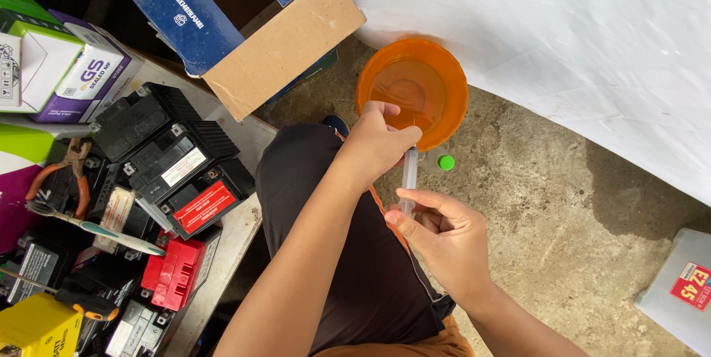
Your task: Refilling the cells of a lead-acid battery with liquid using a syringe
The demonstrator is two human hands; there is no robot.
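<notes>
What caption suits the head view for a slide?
Left hand and right hand hold a clear syringe at an orange bowl beside stacked batteries.

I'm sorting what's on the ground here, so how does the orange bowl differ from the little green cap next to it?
The orange bowl is far larger than the green cap. The bowl is translucent orange and seems to hold liquid; the cap is solid bright green. The left hand reaches over the bowl's rim with a clear syringe that the right hand also holds; the cap lies untouched. Both are round and sit on the concrete floor.
</notes>
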